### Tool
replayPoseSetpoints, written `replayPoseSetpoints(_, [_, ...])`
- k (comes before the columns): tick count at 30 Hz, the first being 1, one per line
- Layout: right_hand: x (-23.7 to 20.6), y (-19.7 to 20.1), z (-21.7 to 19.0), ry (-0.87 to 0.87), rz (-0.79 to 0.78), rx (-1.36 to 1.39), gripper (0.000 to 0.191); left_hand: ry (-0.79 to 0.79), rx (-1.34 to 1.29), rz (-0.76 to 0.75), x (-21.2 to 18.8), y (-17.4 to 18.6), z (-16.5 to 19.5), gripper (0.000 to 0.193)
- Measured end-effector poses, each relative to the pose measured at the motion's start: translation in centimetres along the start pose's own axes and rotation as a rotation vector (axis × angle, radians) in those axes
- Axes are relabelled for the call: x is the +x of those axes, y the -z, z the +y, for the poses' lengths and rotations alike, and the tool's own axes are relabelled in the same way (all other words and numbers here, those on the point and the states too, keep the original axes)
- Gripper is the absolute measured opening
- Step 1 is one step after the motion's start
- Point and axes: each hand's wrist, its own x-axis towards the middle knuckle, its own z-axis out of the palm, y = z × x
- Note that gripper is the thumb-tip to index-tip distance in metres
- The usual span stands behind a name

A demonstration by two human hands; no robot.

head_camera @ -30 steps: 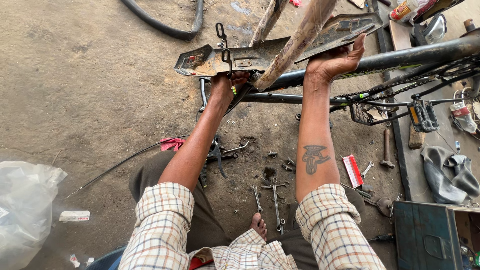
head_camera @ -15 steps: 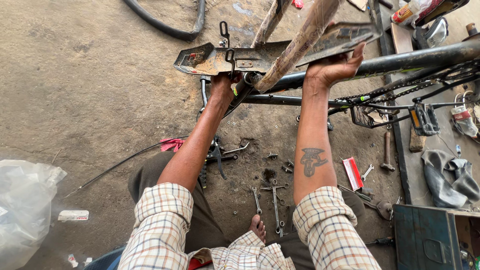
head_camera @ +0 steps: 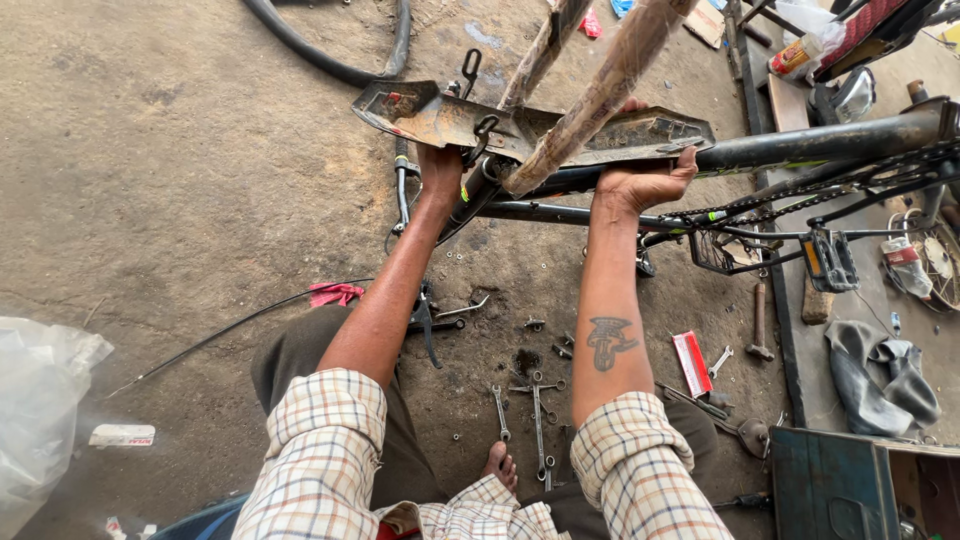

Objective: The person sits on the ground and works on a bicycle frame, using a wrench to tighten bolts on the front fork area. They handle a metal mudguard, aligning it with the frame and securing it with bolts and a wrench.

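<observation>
A rusty, dirty metal plate point(head_camera: 420, 112) lies across the upturned bicycle frame point(head_camera: 800, 148), with two wrapped brown bars point(head_camera: 610, 85) crossing over it. My left hand point(head_camera: 440, 168) grips the plate from below near its left end, beside a small black hook. My right hand point(head_camera: 642, 183) holds the plate's right end from underneath, fingers curled around its edge next to the black frame tube. Both forearms reach up from checked sleeves.
Spanners point(head_camera: 538, 410), pliers point(head_camera: 428, 320), nuts and a hammer point(head_camera: 759, 320) lie scattered on the oily floor between my legs. A pedal and chain point(head_camera: 828, 258) hang at right, over a blue metal box point(head_camera: 835, 485). A black tyre point(head_camera: 340, 60) curves at the top, a plastic bag point(head_camera: 35, 420) at left.
Both hands stay on the plate; it has barely shifted, with the right fingers closing a little more around its edge.
</observation>
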Motion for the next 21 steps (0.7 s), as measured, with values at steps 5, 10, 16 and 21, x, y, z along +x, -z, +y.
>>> replayPoseSetpoints(5, [0.1,-0.3,-0.1,-0.01,-0.061,0.047,0.062,-0.185,0.273,0.298,0.4,-0.7,-1.6,0.02])
replayPoseSetpoints(10, [-0.4,0.8,-0.3,-0.059,-0.105,0.125,0.071,-0.427,0.603,0.349,0.7,-1.1,-2.4,0.018])
replayPoseSetpoints(16, [0.6,1.7,-0.4,-0.045,-0.091,0.104,0.074,-0.391,0.496,0.353,0.1,-1.7,-2.4,0.017])
replayPoseSetpoints(21, [1.1,1.7,-0.3,0.021,-0.053,-0.009,0.065,-0.142,-0.286,0.318,-0.7,-3.1,-2.8,0.019])
